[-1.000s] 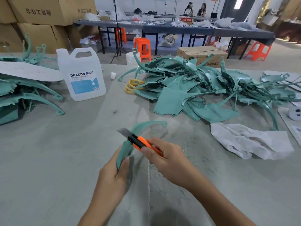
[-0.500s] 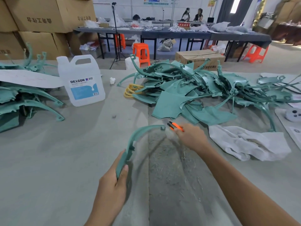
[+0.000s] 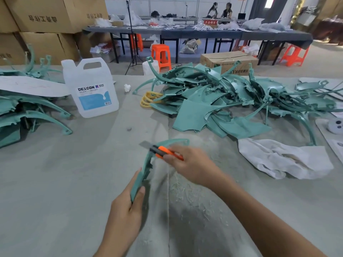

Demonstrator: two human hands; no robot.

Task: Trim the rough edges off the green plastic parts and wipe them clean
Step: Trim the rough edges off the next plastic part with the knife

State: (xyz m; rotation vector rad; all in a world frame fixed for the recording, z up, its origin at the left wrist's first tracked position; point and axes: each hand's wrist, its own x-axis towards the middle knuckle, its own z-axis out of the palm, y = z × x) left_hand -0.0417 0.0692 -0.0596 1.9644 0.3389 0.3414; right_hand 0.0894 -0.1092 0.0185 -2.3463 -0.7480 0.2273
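1. The left hand (image 3: 124,210) grips the lower end of a slim, curved green plastic part (image 3: 143,171), with the thumb pressed along its edge and the fingers wrapped behind it.
2. The part rises from that hand and arcs over to the right, its far tip ending just above the right hand (image 3: 193,164).
3. The right hand is closed around an orange utility knife with a grey blade (image 3: 167,153); the blade points left and crosses the part's upper curve.
4. Pale plastic shavings (image 3: 191,197) lie on the grey table covering (image 3: 55,182) beneath the right forearm.
5. A crumpled white cloth (image 3: 284,158) lies right of the right hand.
6. A heap of green plastic parts (image 3: 222,101) lies beyond both hands.
7. A white plastic jug with a blue label (image 3: 91,88) stands beyond the left hand, with a further stack of green parts (image 3: 27,112) to its left.
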